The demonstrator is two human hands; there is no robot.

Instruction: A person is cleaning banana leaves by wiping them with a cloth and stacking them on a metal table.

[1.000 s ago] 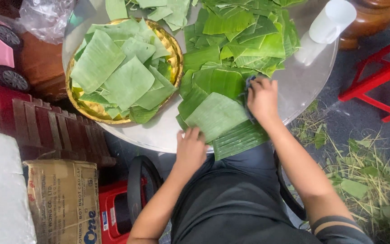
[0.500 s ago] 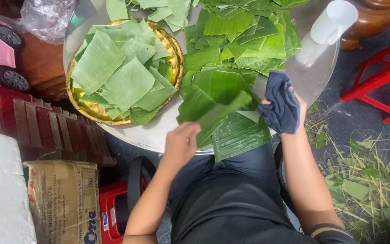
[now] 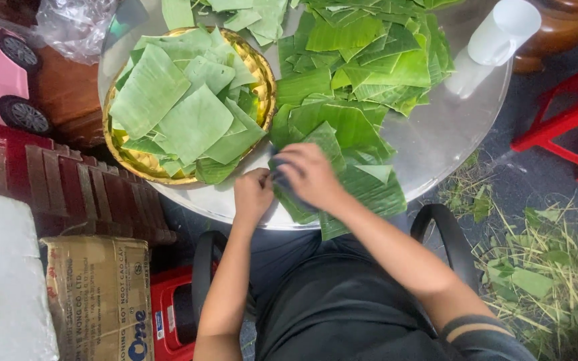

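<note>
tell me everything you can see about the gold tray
The gold tray is round and shiny, metal by its look, with a raised patterned rim. It lies flat on the left of the round table, heaped with pale cut leaf pieces, some overhanging its rim. Neither hand touches it; the left hand is nearest.

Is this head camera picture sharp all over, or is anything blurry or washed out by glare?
In the head view, the right hand is smeared by motion blur where it presses a dark cloth onto a banana leaf; the left hand is slightly soft. The leaves in the gold tray look crisp. The round table shows pale glare. Light is soft daylight with faint shadows.
</note>
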